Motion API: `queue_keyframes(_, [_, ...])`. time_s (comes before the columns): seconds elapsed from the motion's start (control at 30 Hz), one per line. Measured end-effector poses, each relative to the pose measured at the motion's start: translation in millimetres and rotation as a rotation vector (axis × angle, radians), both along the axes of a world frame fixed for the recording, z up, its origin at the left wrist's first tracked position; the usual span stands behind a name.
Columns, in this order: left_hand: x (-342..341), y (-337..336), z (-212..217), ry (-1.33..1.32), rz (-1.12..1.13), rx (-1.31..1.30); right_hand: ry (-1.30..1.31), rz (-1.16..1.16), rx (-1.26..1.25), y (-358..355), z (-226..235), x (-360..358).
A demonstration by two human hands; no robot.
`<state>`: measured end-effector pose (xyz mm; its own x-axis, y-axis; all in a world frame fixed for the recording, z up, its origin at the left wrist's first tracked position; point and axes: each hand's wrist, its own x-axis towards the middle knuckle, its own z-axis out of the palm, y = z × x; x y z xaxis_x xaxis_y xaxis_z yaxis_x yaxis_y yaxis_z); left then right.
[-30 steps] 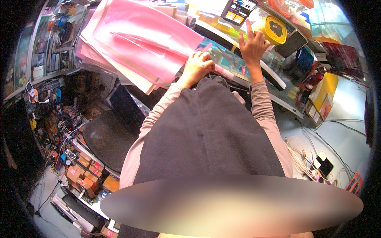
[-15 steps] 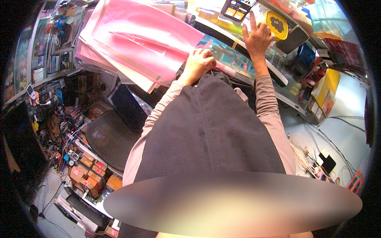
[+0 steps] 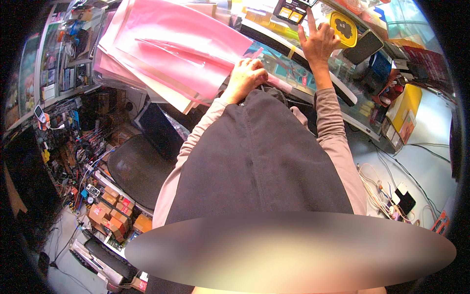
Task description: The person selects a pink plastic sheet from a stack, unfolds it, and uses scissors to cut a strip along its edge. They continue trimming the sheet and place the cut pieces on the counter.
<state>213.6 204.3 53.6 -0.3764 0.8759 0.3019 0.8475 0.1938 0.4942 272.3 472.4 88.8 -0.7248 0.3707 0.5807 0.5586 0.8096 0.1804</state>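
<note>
Slip risk: pink sheets overhang the table edge, only my left hand pins them.

Left hand [image 3: 246,77] curled shut, knuckles down on the near corner of the pink sheets [image 3: 171,46], which fan out to 10 o'clock on the table [image 3: 298,93]. Right hand [image 3: 319,43] open, fingers spread, empty, near the yellow box [image 3: 344,29] at 1 o'clock. If I ease off the left, I'd expect the stack to slide toward the chair [image 3: 139,169].
</note>
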Motion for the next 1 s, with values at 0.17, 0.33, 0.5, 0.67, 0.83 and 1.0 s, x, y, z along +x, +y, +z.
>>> queue_keyframes(0.17, [0, -1, 2, -0.039, -0.014, 0.006, 0.03, 0.037, -0.008, -2, -4, 5])
queue_keyframes(0.33, [1, -1, 4, -0.058, -0.009, 0.007, 0.031, 0.042, 0.002, -2, -2, 5])
queue_keyframes(0.5, [0, 1, 5, -0.014, -0.019, 0.015, 0.035, 0.084, 0.019, -1, 3, 2])
queue_keyframes(0.67, [-3, 6, 9, 0.045, -0.015, 0.029, -0.008, 0.131, -0.022, -6, -3, 7])
queue_keyframes(0.83, [-10, 9, 12, -0.019, 0.018, -0.025, -0.098, 0.196, -0.021, -9, -13, 21])
queue_keyframes(1.0, [-9, 8, 12, -0.018, 0.007, -0.072, -0.168, 0.208, -0.017, -12, -18, 25])
